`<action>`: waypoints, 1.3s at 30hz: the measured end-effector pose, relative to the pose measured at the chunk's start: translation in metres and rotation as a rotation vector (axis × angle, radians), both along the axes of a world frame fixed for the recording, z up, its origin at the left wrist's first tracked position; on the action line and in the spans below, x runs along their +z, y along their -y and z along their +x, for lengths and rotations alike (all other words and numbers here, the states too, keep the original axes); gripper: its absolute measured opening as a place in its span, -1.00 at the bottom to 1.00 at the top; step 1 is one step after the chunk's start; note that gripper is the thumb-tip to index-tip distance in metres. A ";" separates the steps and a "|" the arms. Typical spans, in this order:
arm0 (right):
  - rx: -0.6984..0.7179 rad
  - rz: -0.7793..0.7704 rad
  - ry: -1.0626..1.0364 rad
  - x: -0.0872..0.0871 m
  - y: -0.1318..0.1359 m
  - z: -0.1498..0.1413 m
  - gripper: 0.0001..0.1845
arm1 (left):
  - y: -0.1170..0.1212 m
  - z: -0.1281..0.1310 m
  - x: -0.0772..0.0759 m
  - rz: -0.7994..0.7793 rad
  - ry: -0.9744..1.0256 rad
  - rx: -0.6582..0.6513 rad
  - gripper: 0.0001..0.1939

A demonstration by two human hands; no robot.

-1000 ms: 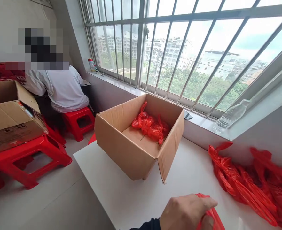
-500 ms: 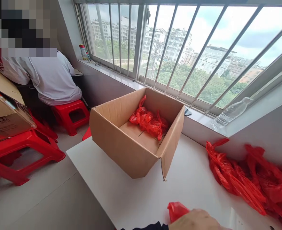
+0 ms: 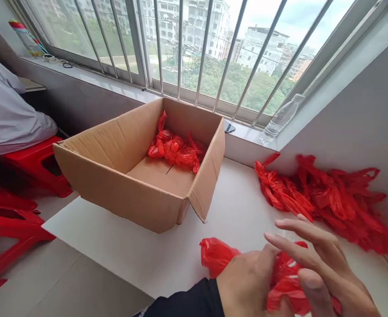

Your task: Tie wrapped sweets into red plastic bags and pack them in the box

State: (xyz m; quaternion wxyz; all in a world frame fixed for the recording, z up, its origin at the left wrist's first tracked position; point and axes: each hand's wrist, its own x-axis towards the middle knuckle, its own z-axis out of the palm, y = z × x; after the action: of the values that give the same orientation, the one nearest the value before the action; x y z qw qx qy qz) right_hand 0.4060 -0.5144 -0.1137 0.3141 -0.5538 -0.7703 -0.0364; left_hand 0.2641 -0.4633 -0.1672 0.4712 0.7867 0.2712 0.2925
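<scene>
My left hand (image 3: 247,279), in a dark sleeve, is closed around a red plastic bag (image 3: 218,255) low in the head view. Part of the bag sticks out to the left of the hand, and a crumpled part shows on its right. Just right of it is my right hand (image 3: 337,268), fingers spread and slightly blurred, over the bag's right part. Whether its palm touches the bag I cannot tell. Beyond the hands stands an open cardboard box (image 3: 121,193), with several knotted red bags (image 3: 177,149) against its far right side.
A heap of red plastic bags (image 3: 332,193) lies along the wall on the white table (image 3: 141,255). A clear bottle (image 3: 281,116) and a phone (image 3: 229,127) are on the windowsill. Left are red stools (image 3: 32,163) and a seated person in white (image 3: 9,105).
The view has turned right and down. My right hand has come into view beside the left one, and more of the left hand and its bag shows. The box stays on the table.
</scene>
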 end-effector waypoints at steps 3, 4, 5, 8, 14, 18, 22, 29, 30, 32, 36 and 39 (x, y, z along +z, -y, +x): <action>0.056 -0.084 0.008 0.011 -0.005 -0.006 -0.63 | 0.013 0.002 0.002 -0.017 0.039 -0.048 -0.75; 0.060 -0.117 -0.017 0.011 -0.005 -0.005 -0.64 | 0.016 0.002 0.004 -0.046 0.035 -0.039 -0.82; 0.062 -0.148 -0.053 0.010 -0.005 -0.003 -0.64 | 0.016 0.001 0.006 -0.073 0.028 -0.051 -0.86; 0.037 -0.247 -0.218 0.003 -0.004 0.007 -0.66 | 0.008 0.000 0.013 -0.185 0.002 -0.198 -0.91; -0.124 -0.484 -0.531 -0.012 -0.001 0.033 -0.52 | -0.024 0.008 0.011 -0.702 0.062 -0.380 -0.49; -0.191 -0.445 -0.577 -0.017 0.007 0.042 -0.90 | -0.037 0.009 -0.006 -0.837 0.164 -0.241 -0.53; -0.181 -0.479 -0.653 -0.025 0.010 0.044 -0.89 | -0.046 0.003 -0.009 -0.847 0.204 -0.174 -0.61; -0.029 -0.446 -0.715 -0.037 -0.003 0.032 -0.88 | -0.044 0.003 -0.002 -0.814 0.157 -0.262 -0.51; -0.037 -0.421 -0.719 -0.036 -0.002 0.032 -0.87 | -0.045 0.003 -0.004 -0.825 0.159 -0.247 -0.50; -0.051 -0.413 -0.707 -0.035 0.002 0.033 -0.89 | -0.047 0.002 -0.009 -0.848 0.173 -0.204 -0.52; 0.041 -0.500 -0.685 -0.037 0.008 0.036 -0.92 | -0.052 -0.002 -0.009 -0.841 0.167 -0.163 -0.70; 0.027 -0.433 -0.696 -0.046 0.005 0.036 -0.80 | -0.052 -0.007 -0.002 -0.803 0.094 -0.221 -0.78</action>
State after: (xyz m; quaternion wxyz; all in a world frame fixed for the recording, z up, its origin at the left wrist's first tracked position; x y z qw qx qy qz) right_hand 0.4419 -0.5194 -0.1595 0.4325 -0.5762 -0.6151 0.3203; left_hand 0.2574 -0.4112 -0.1695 0.7809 0.5506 0.2558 0.1466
